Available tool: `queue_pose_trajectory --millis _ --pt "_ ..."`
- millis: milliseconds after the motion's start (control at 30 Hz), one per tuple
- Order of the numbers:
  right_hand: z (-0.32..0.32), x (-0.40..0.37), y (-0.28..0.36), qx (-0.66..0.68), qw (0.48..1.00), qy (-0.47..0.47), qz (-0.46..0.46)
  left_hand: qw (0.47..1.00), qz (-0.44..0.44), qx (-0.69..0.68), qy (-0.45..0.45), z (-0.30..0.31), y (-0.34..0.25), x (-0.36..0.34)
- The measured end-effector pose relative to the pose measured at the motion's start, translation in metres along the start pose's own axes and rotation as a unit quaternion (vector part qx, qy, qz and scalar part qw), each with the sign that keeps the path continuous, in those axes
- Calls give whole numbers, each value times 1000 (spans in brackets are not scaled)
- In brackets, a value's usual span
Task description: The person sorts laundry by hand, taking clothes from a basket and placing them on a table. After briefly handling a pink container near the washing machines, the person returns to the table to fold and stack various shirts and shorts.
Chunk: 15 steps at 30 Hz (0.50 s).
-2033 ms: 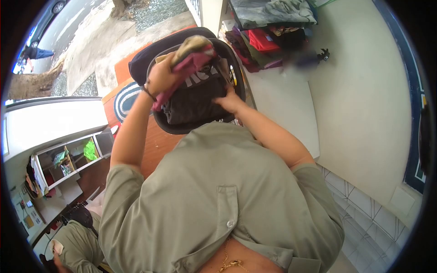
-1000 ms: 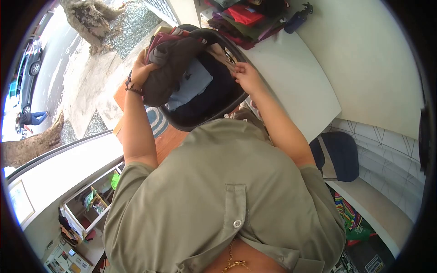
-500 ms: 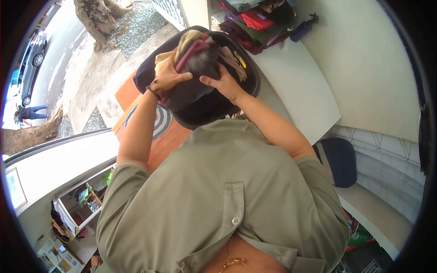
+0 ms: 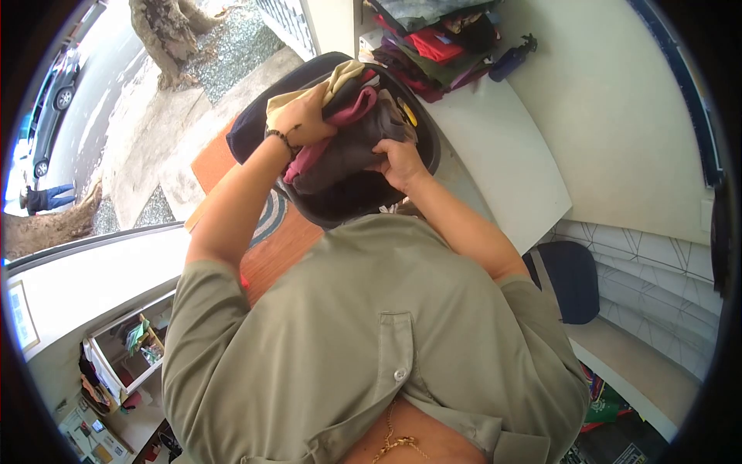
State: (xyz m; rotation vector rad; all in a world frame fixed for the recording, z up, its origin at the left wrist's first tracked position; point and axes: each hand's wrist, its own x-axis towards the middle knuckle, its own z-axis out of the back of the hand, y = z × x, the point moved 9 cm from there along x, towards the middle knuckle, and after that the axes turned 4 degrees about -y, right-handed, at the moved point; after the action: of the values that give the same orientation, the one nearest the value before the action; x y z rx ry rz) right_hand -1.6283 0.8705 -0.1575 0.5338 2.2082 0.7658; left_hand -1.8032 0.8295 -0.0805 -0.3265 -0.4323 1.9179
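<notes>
A black open container (image 4: pixel 427 158) in front of my body holds several folded cloths. My left hand (image 4: pixel 303 120), with a beaded bracelet at the wrist, lies over a yellow cloth (image 4: pixel 283 100) and a pink cloth (image 4: pixel 357 108), its fingertips hidden among them. At the right, my right hand (image 4: pixel 399 161) grips the near edge of a dark grey cloth (image 4: pixel 340 161), thumb on top. The grey cloth lies against the pink one. A yellow and black item (image 4: pixel 407 113) shows at the container's right side.
A pile of folded clothes (image 4: pixel 440 46) sits on the white table (image 4: pixel 518 147) at the upper right, beside a dark blue bottle-like item (image 4: pixel 510 62). A dark blue chair back (image 4: pixel 568 282) stands at the right. Outside at the left are a tree trunk, a car and a person.
My left hand has moved up onto the yellow and pink cloths. My right hand has shifted right and down, and the grey cloth lies more spread out.
</notes>
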Motion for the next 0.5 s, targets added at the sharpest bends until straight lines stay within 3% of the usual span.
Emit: queue_pose_trajectory --millis 133,233,267,300,333,400,467,500 --pt "23 6 29 -19 999 -20 25 996 72 -45 8 10 35 16" --pt "23 -22 93 26 997 -21 63 999 3 -45 -12 -2 37 6" --pt "24 -37 124 4 994 -5 114 998 -30 -53 -27 -7 30 1" --pt "29 -51 151 10 990 -3 139 988 -134 -43 -64 7 -9 -14" --pt "33 -68 179 3 983 -12 182 997 -72 -1 -29 -19 4 -14" --pt "50 -81 211 89 976 91 174 996 -66 -63 -10 -34 -18 -21" --pt "60 -95 230 165 964 167 124 975 -84 -172 -115 -24 -63 -18" --pt "92 -81 234 164 955 210 128 920 -67 -371 -104 -61 -56 -6"
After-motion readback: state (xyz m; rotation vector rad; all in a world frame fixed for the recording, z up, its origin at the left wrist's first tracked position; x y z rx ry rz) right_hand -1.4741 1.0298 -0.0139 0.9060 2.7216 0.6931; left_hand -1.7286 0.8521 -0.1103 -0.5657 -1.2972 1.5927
